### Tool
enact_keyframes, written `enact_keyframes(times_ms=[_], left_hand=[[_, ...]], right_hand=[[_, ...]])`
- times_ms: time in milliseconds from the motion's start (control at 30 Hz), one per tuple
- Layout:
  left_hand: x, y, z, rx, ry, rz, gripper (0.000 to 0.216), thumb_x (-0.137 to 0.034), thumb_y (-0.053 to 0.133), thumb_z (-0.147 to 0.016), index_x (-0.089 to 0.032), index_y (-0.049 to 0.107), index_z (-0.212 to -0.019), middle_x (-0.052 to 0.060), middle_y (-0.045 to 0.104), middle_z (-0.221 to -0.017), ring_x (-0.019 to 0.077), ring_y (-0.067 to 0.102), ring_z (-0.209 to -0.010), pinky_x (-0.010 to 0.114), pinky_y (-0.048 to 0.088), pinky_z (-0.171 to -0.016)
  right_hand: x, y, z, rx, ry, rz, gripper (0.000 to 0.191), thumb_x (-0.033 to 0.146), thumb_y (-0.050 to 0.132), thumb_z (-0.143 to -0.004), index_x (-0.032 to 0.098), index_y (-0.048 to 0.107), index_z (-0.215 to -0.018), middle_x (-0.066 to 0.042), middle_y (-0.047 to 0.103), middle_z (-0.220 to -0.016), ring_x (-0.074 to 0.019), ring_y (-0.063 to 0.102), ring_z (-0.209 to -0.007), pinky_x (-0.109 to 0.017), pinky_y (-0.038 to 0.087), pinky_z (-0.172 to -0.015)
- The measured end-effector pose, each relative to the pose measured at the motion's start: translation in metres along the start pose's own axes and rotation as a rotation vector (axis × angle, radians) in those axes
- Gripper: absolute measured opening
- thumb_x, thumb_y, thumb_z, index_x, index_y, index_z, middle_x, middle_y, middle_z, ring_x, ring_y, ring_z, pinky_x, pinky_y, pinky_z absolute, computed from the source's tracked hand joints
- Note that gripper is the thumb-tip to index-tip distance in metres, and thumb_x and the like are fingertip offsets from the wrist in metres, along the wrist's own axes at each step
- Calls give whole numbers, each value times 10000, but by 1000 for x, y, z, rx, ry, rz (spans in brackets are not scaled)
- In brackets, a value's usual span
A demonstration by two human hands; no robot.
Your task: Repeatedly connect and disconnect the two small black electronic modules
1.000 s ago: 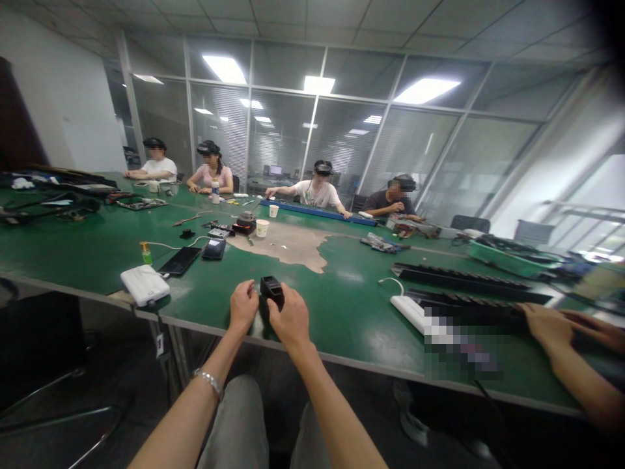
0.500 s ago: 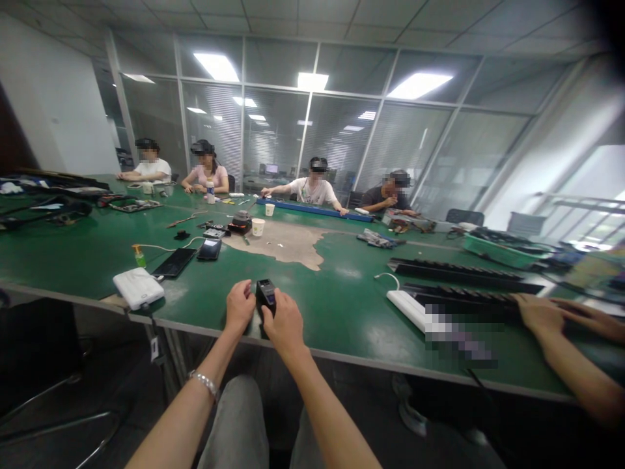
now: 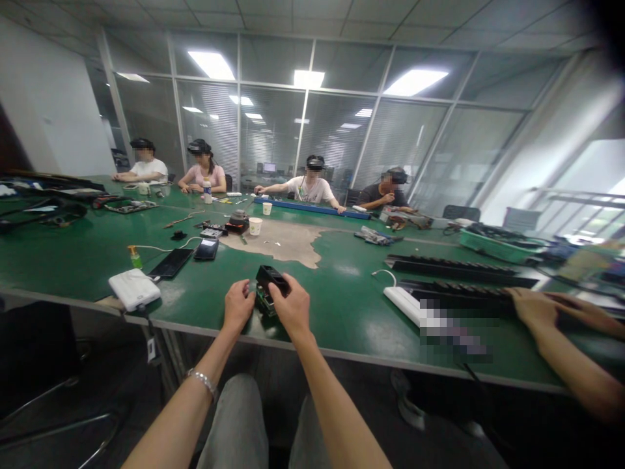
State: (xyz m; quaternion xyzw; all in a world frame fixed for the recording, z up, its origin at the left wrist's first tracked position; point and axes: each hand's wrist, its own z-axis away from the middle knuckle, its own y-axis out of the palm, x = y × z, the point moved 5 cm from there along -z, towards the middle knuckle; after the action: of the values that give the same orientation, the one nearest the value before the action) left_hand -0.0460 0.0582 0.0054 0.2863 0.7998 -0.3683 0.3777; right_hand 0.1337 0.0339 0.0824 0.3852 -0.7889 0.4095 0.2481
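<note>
Both of my hands meet over the near edge of the green table (image 3: 336, 286). My right hand (image 3: 293, 309) is closed round a small black boxy device (image 3: 270, 279) with a green circuit board showing under it. My left hand (image 3: 237, 306), a silver bracelet on its wrist, is curled with its fingertips at the device's left side. The device is tilted, held just above the table. My lap in grey trousers shows below.
A white power bank (image 3: 133, 288), two phones (image 3: 172, 262) and a small bottle (image 3: 133, 256) lie to the left. A co-worker's hands (image 3: 532, 306) rest on black trays (image 3: 459, 267) by a white power strip (image 3: 403, 301) at right. Several people sit along the far side.
The black device has tipped over from upright to lying tilted, showing its green board, between my hands. The view has drifted slightly; my hands stay at the table edge.
</note>
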Motion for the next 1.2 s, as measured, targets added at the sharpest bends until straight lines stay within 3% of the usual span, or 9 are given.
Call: enact_keyframes(times_ms=[167, 367, 667, 733, 900, 1033, 1200], left_hand=[[-2, 0, 0, -7, 31, -76, 343, -171, 580, -758, -125, 635, -1093, 124, 675, -1087, 193, 669, -941, 338, 530, -895], [-8, -2, 1, -12, 59, -126, 307, -134, 543, -751, -127, 662, -1033, 119, 675, -1067, 194, 662, -917, 332, 528, -889], [-13, -3, 2, -17, 73, -157, 324, -115, 516, -743, -127, 678, -1022, 117, 678, -1073, 193, 654, -933, 321, 522, -895], [-13, -3, 2, -22, 80, -164, 321, -132, 519, -752, -123, 678, -1031, 118, 679, -1074, 195, 655, -932, 326, 519, -901], [-9, -3, 1, -28, 76, -165, 329, -152, 516, -764, -123, 670, -1054, 112, 687, -1061, 194, 659, -937, 335, 514, -912], [-7, -3, 1, -35, 77, -150, 326, -161, 519, -770, -120, 666, -1058, 116, 688, -1063, 196, 662, -947, 334, 516, -912], [-8, -5, 2, -51, 67, -133, 347, -173, 507, -788, -120, 652, -1099, 119, 692, -1053, 203, 664, -958, 352, 517, -916]], right_hand=[[-25, -13, -11, -85, 53, -82, 463, 396, 613, -811, 167, 618, -1212, -97, 695, -1121, -228, 649, -1017, -324, 477, -901], [-56, -8, 4, -37, 34, 39, 467, 342, 601, -809, 141, 598, -1230, -125, 674, -1153, -249, 631, -1059, -361, 462, -941], [-63, 1, 14, -41, -54, 280, 624, 306, 633, -792, 48, 490, -1343, -238, 506, -1354, -328, 458, -1269, -460, 366, -1048], [-63, 1, 12, -30, -65, 275, 589, 290, 614, -810, 52, 499, -1335, -228, 532, -1326, -314, 483, -1244, -440, 379, -1038], [-54, -7, 4, -13, -26, 189, 440, 256, 588, -831, 87, 584, -1238, -165, 653, -1143, -272, 602, -1070, -379, 448, -955], [-24, -16, 1, -86, -57, 72, 436, 314, 592, -849, 117, 587, -1238, -141, 658, -1157, -251, 606, -1076, -363, 443, -968], [6, -7, 8, -28, -131, 39, 434, 330, 618, -840, 130, 596, -1225, -135, 662, -1152, -244, 608, -1077, -352, 447, -966]])
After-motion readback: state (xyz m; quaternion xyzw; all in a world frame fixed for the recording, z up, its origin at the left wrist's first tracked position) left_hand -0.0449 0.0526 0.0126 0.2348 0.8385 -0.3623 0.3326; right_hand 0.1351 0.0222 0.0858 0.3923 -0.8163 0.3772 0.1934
